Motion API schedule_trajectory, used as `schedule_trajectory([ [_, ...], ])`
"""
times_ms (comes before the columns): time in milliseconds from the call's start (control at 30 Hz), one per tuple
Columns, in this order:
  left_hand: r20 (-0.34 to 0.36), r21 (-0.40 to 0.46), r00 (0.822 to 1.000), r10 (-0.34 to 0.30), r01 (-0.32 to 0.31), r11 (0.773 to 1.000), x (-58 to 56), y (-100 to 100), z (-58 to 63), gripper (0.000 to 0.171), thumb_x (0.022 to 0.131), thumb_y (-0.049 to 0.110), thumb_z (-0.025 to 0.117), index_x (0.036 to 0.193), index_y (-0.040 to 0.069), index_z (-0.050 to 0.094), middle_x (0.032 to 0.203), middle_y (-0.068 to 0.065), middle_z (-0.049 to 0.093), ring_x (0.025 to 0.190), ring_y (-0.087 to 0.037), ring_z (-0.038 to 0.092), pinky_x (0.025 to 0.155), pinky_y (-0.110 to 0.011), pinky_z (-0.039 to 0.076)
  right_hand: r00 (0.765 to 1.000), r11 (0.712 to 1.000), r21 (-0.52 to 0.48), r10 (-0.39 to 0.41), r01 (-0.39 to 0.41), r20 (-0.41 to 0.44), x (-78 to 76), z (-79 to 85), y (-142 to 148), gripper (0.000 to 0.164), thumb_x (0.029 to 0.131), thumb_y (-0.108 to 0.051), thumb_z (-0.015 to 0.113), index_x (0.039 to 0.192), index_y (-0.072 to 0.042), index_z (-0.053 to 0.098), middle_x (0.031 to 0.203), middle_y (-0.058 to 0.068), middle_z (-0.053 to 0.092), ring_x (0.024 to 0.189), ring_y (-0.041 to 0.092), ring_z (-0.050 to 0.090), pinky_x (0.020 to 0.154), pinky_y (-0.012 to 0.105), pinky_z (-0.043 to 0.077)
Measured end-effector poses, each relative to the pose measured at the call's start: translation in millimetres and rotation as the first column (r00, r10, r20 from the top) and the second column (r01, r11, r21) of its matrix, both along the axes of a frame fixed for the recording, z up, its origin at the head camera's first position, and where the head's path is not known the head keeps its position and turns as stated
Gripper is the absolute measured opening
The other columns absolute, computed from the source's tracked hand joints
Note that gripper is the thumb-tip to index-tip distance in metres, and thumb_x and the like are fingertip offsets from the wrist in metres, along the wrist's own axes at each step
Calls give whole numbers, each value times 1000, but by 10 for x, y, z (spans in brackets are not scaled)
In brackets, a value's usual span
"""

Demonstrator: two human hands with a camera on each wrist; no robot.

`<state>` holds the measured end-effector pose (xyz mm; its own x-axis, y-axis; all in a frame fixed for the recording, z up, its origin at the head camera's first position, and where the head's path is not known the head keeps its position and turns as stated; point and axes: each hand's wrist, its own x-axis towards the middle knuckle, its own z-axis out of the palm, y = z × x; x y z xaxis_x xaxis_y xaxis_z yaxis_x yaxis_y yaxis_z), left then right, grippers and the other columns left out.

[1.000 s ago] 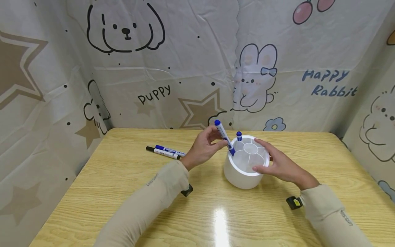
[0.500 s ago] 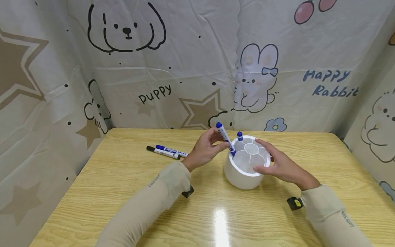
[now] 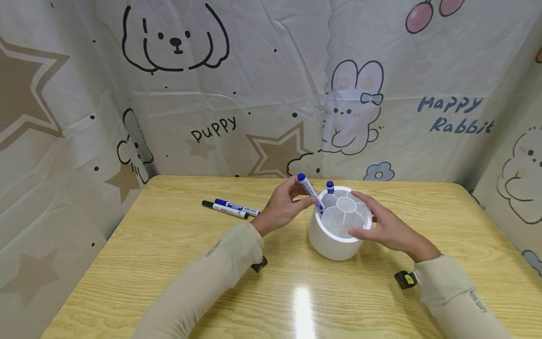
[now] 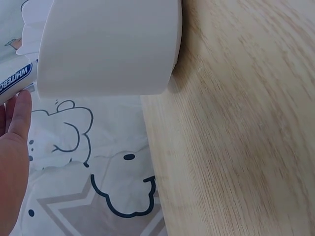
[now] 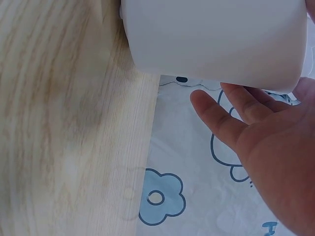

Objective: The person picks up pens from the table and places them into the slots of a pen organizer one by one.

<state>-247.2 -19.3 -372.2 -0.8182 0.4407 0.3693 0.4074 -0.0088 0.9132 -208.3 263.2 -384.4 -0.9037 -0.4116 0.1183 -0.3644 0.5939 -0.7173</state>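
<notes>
My left hand [image 3: 282, 206] pinches a white whiteboard marker [image 3: 310, 190] with blue ends. It leans, its lower end inside the left rim of a round white pen holder [image 3: 336, 247]. Spoke-like dividers and a central ring split the holder's top into compartments. Another blue-capped marker [image 3: 330, 187] stands in a rear compartment, only its upper end showing. My right hand [image 3: 391, 230] grips the holder's right side, thumb over the near rim, fingers at the far side. In the right wrist view, some right-hand fingers [image 5: 216, 115] are spread beside the holder wall [image 5: 216, 39].
On the wooden table [image 3: 169, 273], left of the holder, a black-capped marker [image 3: 224, 210] lies beside a blue-capped marker [image 3: 237, 207], the latter's end partly behind my left wrist. A printed cloth [image 3: 262, 84] hangs behind and at both sides of the table.
My left hand has lowered the pinched marker slightly, so its top end sits lower and it reaches further into the holder. My right hand keeps its grip; the holder stays in place.
</notes>
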Motion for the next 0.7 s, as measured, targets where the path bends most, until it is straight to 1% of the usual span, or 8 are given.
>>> schedule_trajectory([
  [100,15,-13,1000,5,-5,1000,3,12,0,32,92,-3,68,120,-6,53,115,-19,62,112,-28,63,94,-30,55,1000,1000,-4,2,-2,1,3,1,-4,92,86,-22,80,158,-6,24,147,25,43,122,41,54,98,58,47],
  [267,35,-24,999,18,-17,1000,12,29,-3,33,92,-3,69,120,-2,53,116,-17,62,112,-27,62,94,-29,55,1000,1000,-7,5,-5,2,11,1,-1,92,86,-22,80,157,-6,23,147,25,43,122,42,53,98,59,47],
  [600,6,4,1000,13,-13,1000,15,27,-23,30,92,-7,67,118,-6,54,112,-21,64,108,-29,64,94,-28,55,1000,1000,8,1,-1,-8,4,5,-3,92,86,-23,80,158,-7,24,145,24,46,121,38,55,97,53,49],
  [700,-1,18,1000,3,-3,1000,14,9,-35,30,91,-8,67,118,-8,53,112,-23,63,108,-30,64,93,-29,55,1000,1000,15,-2,2,-6,11,23,-5,92,86,-23,80,158,-7,24,145,25,45,120,39,55,96,54,50],
])
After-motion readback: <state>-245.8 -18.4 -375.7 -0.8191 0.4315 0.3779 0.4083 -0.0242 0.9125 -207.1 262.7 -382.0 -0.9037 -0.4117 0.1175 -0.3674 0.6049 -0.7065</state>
